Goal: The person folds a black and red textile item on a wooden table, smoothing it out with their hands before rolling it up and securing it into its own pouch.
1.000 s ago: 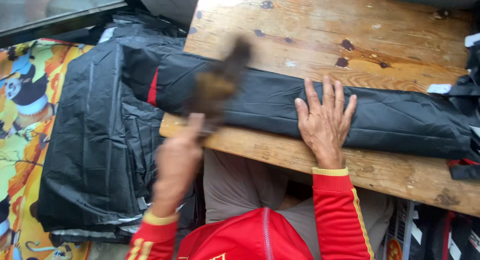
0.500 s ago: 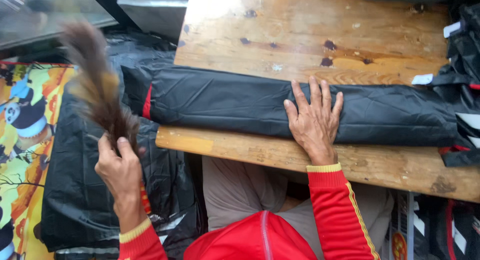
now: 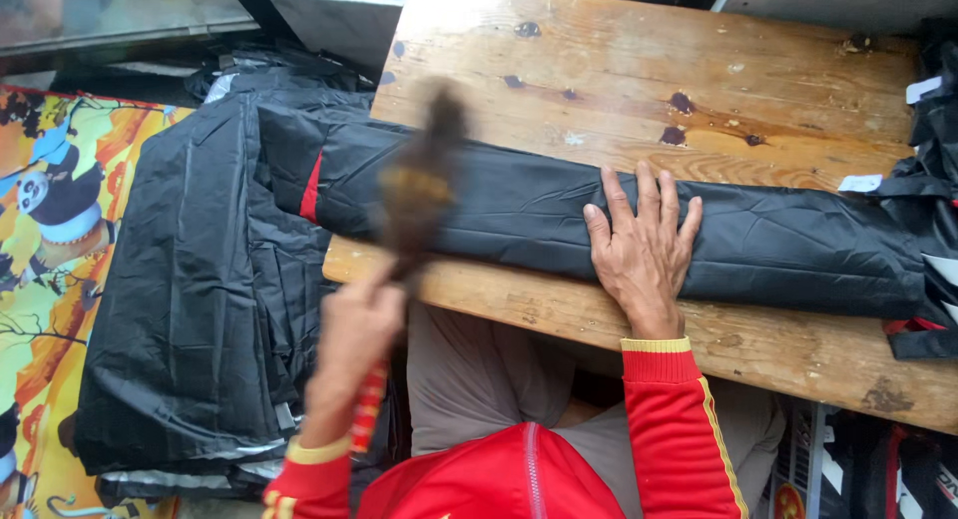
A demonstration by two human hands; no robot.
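At 9 o'clock lies a colourful cartoon-printed sheet (image 3: 45, 240) with a panda figure on it. Just to its right, a stack of folded black fabric pieces (image 3: 190, 319) sits below the table's left end, reaching from about 10 o'clock down to 7 o'clock.

The left hand (image 3: 354, 329), at about 7 o'clock, is closed tight around the striped red handle of a brush (image 3: 414, 195). The brush's brown bristle head points up toward 11 o'clock and is blurred; it shows over the left part of the black fabric roll (image 3: 599, 220). Whether the bristles touch the fabric, I cannot tell.

The roll lies lengthwise across the wooden table (image 3: 649, 70), from 10 o'clock to 3 o'clock, along the near half of the board, with a red strip showing near its left end.

The right hand (image 3: 644, 250), near the centre, lies flat on the roll with its fingers spread wide, palm down, gripping nothing. Both wrists wear red sleeves with yellow cuffs.

At 3 o'clock, more black fabric (image 3: 933, 140) with a white tag is bunched at the table's right edge.
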